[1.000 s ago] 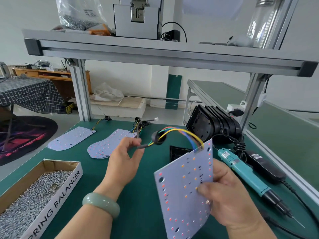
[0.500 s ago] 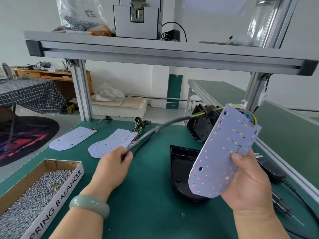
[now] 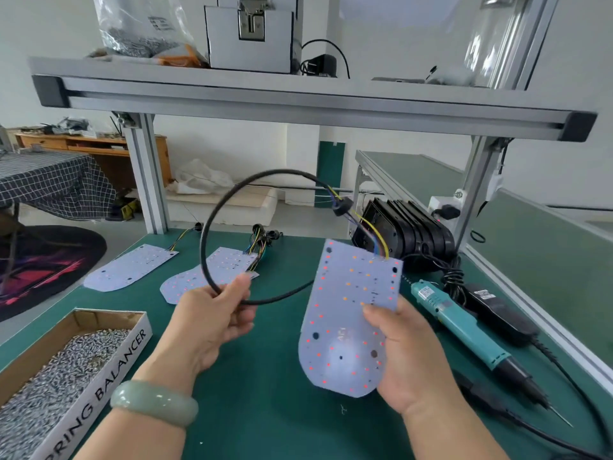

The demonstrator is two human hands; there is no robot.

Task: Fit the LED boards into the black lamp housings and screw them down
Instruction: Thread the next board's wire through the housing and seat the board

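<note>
My right hand (image 3: 411,356) grips a white LED board (image 3: 348,313) by its right edge, held upright above the green mat. Coloured wires run from the board's top through a black grommet (image 3: 342,206) into a black cable (image 3: 212,227) that arcs in a wide loop. My left hand (image 3: 212,320) pinches that cable at the loop's bottom. A stack of black lamp housings (image 3: 404,230) stands on edge behind the board. Two more LED boards (image 3: 129,268) (image 3: 212,272) lie flat on the mat at the back left. The housing on the mat is hidden behind the held board.
A teal electric screwdriver (image 3: 464,327) lies at the right beside a black power adapter (image 3: 497,313) with trailing cords. A cardboard box of screws (image 3: 63,363) sits at the front left. An aluminium shelf beam (image 3: 298,101) crosses overhead on two posts.
My right hand has brought the board down and toward me, covering the housing on the mat. The cable, stretched straight before, now curls in a big loop from my left hand.
</note>
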